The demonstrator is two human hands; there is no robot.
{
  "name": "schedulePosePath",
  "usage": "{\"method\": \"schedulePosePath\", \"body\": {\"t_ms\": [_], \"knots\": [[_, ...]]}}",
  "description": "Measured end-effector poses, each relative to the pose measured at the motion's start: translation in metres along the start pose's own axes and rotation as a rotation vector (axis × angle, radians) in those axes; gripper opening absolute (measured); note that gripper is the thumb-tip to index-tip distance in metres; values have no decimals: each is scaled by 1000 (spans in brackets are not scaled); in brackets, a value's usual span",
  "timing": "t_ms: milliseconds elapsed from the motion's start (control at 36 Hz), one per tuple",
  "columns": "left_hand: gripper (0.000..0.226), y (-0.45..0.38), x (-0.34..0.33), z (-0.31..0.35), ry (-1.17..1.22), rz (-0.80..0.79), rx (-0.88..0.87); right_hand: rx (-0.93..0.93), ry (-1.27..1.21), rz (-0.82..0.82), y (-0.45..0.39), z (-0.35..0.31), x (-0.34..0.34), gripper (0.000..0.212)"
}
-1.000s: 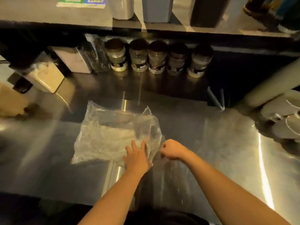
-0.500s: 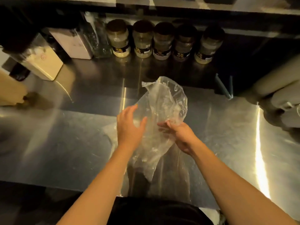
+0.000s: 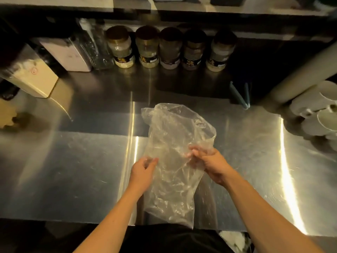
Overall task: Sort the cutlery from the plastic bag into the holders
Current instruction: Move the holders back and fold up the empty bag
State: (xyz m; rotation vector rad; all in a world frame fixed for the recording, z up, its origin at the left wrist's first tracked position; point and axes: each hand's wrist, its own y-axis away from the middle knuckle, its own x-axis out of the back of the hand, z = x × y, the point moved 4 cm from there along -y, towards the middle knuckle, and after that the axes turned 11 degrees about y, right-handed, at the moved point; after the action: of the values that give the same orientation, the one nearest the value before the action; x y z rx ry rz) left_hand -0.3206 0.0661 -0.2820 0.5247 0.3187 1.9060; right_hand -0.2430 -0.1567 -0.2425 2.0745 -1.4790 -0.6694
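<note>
Head view. A clear plastic bag is held up over a steel counter, near the counter's front edge and roughly at its middle. The bag's long axis runs from the near edge toward the back: its crumpled top points away from the person, toward the jars, and its lower end hangs at the counter's front edge. The film is wrinkled and see-through; what it holds, if anything, cannot be told.

The left hand is at the bag's left edge about halfway along, thumb and fingers curled and closed on the film. The right hand is at the right edge, slightly farther back, fingers curled and pinching a fold of the film. Both forearms reach in from the bottom of the frame, one on each side of the bag.

At the back of the counter, under a shelf, five jars with dark lids stand in a row, touching or nearly so. Left of them are a clear bottle and a pale box. White cups are stacked at the right edge.
</note>
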Motion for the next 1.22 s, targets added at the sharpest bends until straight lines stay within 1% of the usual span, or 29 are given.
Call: {"method": "schedulePosePath", "body": {"t_ms": [56,111,167,194,222,250,306,361,389,444,472,500,556,611,667,694,750,778,806,861,944,972,1028,1056,1083,1139,1167,1194,1222], "knots": [[28,-1,6,12,68,113,-87,78,-18,36,1,-19,7,23],[36,-5,13,29,63,141,-141,151,5,24,7,-47,13,22],[34,-13,18,46,29,-6,-102,233,74,-66,17,-79,15,22],[44,-14,19,59,6,-113,-78,280,135,-118,22,-94,15,23],[64,-14,20,74,23,-209,-85,323,191,-159,28,-110,14,24],[78,-14,23,92,82,-258,-106,351,230,-181,34,-125,13,25],[83,-11,27,135,226,-328,-177,397,264,-221,46,-156,11,22],[73,-8,24,179,305,-391,-227,473,311,-317,66,-189,3,20],[58,-4,21,202,312,-407,-267,519,324,-356,76,-205,-1,20],[15,3,21,246,376,-358,-373,594,251,-363,95,-236,-3,23],[21,6,25,267,412,-302,-415,614,169,-358,102,-249,0,26],[41,8,30,288,441,-255,-469,629,101,-362,109,-261,3,30],[60,23,36,331,451,-238,-607,659,96,-378,119,-280,8,37],[49,33,43,368,443,-217,-729,714,270,-287,128,-297,10,37],[36,45,49,404,451,-198,-805,805,465,-121,138,-318,11,30],[32,51,52,419,478,-256,-828,858,519,-44,143,-329,12,27],[19,57,58,444,555,-470,-808,958,540,70,156,-351,15,26],[23,56,63,453,536,-526,-798,991,533,102,161,-362,17,28],[31,57,68,461,470,-544,-815,1015,517,110,164,-370,19,32],[44,61,75,473,307,-493,-906,1056,460,93,166,-383,22,37],[50,62,79,486,326,-407,-943,1126,366,142,165,-395,27,36],[47,61,80,489,355,-375,-949,1129,316,156,162,-398,30,38],[20,57,84,492,402,-356,-956,1128,232,152,158,-400,33,38],[15,60,82,492,408,-351,-924,1120,203,146,157,-401,33,37],[21,58,80,492,365,-320,-910,1108,188,128,157,-400,33,37],[25,60,76,492,97,-226,-946,1045,116,67,156,-398,31,39],[25,59,77,493,-9,-269,-939,1008,58,35,156,-398,33,44],[24,57,79,494,-83,-380,-919,968,-15,17,153,-397,35,48],[28,53,86,492,-142,-470,-866,971,-9,37,153,-398,37,43]]}}
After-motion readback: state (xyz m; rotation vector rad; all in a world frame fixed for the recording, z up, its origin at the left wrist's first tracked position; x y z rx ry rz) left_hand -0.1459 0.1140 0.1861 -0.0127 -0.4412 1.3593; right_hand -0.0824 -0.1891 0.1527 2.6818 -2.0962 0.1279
